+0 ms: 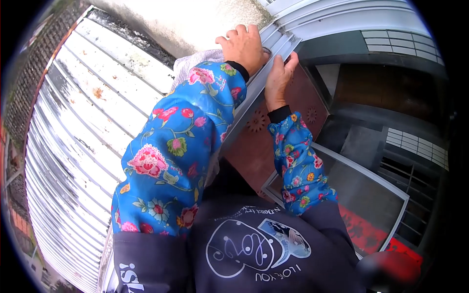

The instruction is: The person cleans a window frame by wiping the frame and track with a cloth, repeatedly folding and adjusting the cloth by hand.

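Window frame: left hand and right hand apart on opposite sides; whether they clamp it, I cannot tell.

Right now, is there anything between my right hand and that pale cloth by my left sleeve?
Yes. The metal frame rail runs between your right hand and the pale cloth. Your left hand and floral left sleeve are also on the cloth's side, the sleeve covering part of it.

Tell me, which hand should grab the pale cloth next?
Probably the left hand: its wrist is right by the pale cloth. The right hand is farther off, across the metal frame.
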A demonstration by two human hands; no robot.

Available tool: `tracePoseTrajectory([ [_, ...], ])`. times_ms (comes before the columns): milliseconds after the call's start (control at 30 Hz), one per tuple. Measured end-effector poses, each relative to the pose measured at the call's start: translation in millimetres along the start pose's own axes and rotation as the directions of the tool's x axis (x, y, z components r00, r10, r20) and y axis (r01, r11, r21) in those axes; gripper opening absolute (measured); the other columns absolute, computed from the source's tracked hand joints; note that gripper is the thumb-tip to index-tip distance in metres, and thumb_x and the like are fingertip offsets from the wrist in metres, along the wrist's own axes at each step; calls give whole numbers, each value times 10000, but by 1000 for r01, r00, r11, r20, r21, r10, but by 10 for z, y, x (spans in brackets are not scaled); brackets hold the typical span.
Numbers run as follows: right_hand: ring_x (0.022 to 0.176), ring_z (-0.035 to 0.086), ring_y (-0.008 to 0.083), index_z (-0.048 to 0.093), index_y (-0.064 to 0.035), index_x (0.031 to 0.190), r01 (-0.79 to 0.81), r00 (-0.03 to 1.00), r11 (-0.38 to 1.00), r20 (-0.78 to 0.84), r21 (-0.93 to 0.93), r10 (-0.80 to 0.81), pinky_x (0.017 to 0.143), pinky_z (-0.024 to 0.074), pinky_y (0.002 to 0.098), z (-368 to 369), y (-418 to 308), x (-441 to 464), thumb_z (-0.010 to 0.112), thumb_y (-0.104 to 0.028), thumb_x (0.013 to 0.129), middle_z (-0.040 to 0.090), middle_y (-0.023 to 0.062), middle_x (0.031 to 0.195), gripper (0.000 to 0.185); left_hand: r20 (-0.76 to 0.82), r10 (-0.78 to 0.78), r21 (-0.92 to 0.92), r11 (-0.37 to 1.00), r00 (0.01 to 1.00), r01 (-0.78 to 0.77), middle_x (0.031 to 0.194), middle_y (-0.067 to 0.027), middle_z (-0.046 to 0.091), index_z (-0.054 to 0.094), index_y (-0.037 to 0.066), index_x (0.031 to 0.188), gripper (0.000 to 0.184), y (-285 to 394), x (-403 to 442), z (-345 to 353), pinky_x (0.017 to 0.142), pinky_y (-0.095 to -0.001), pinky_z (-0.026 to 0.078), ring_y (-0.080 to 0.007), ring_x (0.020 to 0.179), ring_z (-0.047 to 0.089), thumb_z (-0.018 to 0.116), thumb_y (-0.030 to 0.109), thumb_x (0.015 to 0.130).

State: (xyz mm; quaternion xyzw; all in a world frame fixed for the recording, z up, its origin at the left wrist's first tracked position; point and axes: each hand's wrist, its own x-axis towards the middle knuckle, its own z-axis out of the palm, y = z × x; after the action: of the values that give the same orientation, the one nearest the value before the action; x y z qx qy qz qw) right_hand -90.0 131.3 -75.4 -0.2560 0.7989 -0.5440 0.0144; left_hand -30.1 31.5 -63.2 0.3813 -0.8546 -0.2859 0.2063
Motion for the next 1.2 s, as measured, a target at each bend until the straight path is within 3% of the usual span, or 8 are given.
tracePoseTrajectory([
  [200,1211,471,410,261,111,1406,29,999,1000,40,3,-29,1043,344,424,6,116,6,452,-225,945,439,334,1344,601,362,-6,32,999,932,-6,1159,-222,599,532,28,1194,655,-427,-442,-562,924,-566,407,-395,1119,564,735,422,713],
  [333,1248,454,408,266,90,1427,-69,997,997,43,19,69,1067,337,406,-1,-66,-66,490,-235,938,407,324,1391,629,437,-35,71,997,899,5,1200,-148,568,526,64,1242,656,-469,-902,-1103,942,-513,387,-340,1177,511,756,347,697],
  [567,1165,522,232,396,50,1403,-22,969,1000,246,-2,22,1011,419,339,-278,286,214,583,-257,990,524,181,1333,548,119,-38,86,996,992,28,1234,-199,486,539,20,1136,678,-643,-1295,-1058,933,-596,358,-410,1244,401,834,258,574],
  [633,1165,563,255,475,31,1366,202,970,978,154,-58,-191,995,464,339,-466,531,447,624,-147,967,565,196,1316,462,11,-85,80,993,996,84,1288,-219,466,542,36,1175,746,-676,-1283,-895,986,-636,312,-443,1301,365,862,282,547],
  [933,1233,520,291,528,100,1282,648,571,754,584,110,-576,1085,374,390,-48,-58,428,477,-82,1024,573,202,1314,320,-41,-134,-14,991,990,133,1376,-243,431,553,57,1227,748,-531,-1354,-776,1066,-681,239,-445,1362,326,829,318,583],
  [1000,1224,530,285,541,88,1281,428,696,901,608,75,-381,1075,380,387,-94,-66,364,487,-100,1024,577,192,1314,323,1,-135,-73,988,991,135,1371,-244,445,576,55,1190,693,-528,-1338,-806,1064,-693,233,-447,1364,326,812,312,592],
  [1067,1257,506,260,516,56,1328,487,680,861,683,-149,-267,1075,384,370,-106,-223,307,465,-90,1035,545,162,1358,332,30,-128,-130,983,991,131,1362,-249,457,587,54,1157,590,-513,-1321,-873,1060,-698,232,-448,1360,334,766,301,652],
  [1200,1257,506,254,523,54,1321,510,607,853,749,-112,-265,1072,385,367,-98,-233,327,469,-65,1027,544,152,1366,321,-32,-130,-139,982,991,124,1349,-260,473,593,49,1114,407,-529,-1300,-776,1053,-702,232,-448,1352,352,644,269,776],
])
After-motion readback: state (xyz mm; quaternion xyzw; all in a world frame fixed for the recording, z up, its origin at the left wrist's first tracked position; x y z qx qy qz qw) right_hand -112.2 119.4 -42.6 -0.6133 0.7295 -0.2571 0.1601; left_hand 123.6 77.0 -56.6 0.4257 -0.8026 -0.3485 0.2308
